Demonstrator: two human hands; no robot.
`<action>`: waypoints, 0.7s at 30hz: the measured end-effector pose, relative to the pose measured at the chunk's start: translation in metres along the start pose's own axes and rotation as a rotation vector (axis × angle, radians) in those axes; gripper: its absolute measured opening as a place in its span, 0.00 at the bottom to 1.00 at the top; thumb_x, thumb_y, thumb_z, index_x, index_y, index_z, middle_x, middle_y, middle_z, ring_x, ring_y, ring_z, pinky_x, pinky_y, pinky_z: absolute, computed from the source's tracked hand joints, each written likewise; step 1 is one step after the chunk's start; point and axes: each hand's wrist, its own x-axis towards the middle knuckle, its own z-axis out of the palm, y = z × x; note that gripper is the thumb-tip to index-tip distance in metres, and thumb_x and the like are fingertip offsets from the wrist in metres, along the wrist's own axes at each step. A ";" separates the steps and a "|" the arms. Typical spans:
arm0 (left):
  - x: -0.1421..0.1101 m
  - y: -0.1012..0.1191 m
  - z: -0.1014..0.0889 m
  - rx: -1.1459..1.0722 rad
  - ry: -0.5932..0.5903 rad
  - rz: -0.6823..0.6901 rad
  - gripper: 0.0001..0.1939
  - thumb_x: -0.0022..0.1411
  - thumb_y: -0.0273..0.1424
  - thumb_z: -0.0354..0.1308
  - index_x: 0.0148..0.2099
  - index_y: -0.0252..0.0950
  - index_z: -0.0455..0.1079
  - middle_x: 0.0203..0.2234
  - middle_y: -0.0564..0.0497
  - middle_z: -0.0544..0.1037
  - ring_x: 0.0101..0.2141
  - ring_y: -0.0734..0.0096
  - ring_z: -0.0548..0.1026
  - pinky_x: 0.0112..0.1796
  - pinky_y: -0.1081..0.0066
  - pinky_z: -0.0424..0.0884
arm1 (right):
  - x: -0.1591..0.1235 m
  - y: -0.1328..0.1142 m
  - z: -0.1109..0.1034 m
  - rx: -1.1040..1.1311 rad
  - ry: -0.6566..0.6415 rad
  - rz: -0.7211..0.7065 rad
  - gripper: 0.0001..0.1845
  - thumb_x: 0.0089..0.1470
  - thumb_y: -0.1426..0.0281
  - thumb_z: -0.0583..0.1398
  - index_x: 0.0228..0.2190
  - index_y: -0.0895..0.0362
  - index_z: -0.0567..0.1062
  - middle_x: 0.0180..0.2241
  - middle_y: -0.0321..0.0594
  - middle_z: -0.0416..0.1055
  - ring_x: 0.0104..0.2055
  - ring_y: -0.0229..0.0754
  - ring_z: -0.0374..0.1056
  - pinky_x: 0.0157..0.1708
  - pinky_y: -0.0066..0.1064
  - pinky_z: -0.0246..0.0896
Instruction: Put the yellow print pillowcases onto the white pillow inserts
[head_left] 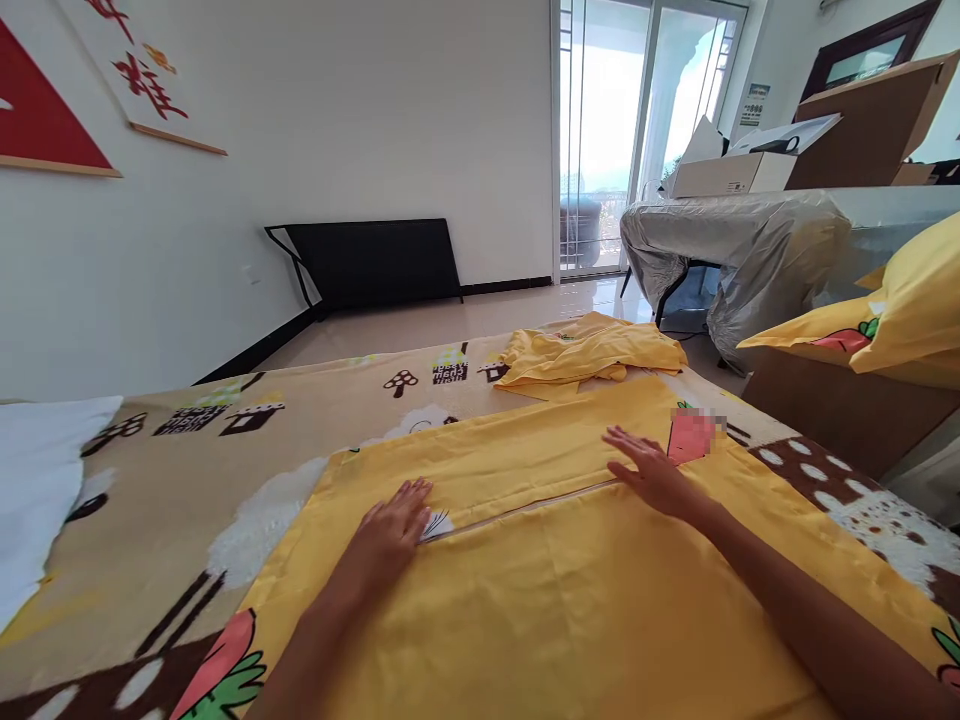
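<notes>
A yellow cloth cover (pixel 525 600) printed with carrots lies spread before me, a long slit with a pale edge running across it. My left hand (pixel 397 520) rests flat on the cloth at the slit's left end, beside a small white printed patch. At the right end, my right hand (pixel 649 470) lies with fingers stretched out, close to a pink carrot print (pixel 690 437). Neither hand holds anything. Beyond the cover is a crumpled yellow cloth (pixel 592 350).
A beige patterned blanket (pixel 277 500) lies underneath. White cloth (pixel 45 480) is at the left edge. Yellow carrot-print fabric (pixel 915 300) sits on a brown box (pixel 847 420) at right. Behind stand a plastic-covered table (pixel 750 225) with boxes and a black folded frame (pixel 375 262).
</notes>
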 end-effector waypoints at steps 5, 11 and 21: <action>-0.009 0.054 0.005 -0.070 -0.157 0.326 0.27 0.69 0.44 0.34 0.68 0.47 0.47 0.66 0.55 0.49 0.65 0.67 0.47 0.63 0.56 0.46 | -0.031 -0.068 0.009 0.261 -0.329 -0.531 0.30 0.62 0.55 0.50 0.63 0.49 0.55 0.65 0.41 0.49 0.67 0.43 0.44 0.64 0.41 0.36; -0.010 0.058 0.016 0.001 -0.099 0.393 0.27 0.69 0.44 0.36 0.68 0.51 0.43 0.67 0.55 0.47 0.65 0.65 0.47 0.62 0.53 0.47 | -0.034 -0.075 0.020 0.248 -0.325 -0.487 0.31 0.62 0.55 0.48 0.63 0.51 0.55 0.67 0.45 0.43 0.68 0.45 0.39 0.65 0.44 0.34; -0.005 0.105 -0.003 0.144 -0.145 0.386 0.33 0.59 0.23 0.44 0.67 0.44 0.51 0.67 0.45 0.50 0.65 0.57 0.48 0.60 0.46 0.51 | -0.034 -0.079 0.022 0.223 -0.230 -0.378 0.30 0.61 0.57 0.50 0.61 0.57 0.59 0.65 0.48 0.50 0.67 0.49 0.43 0.62 0.47 0.39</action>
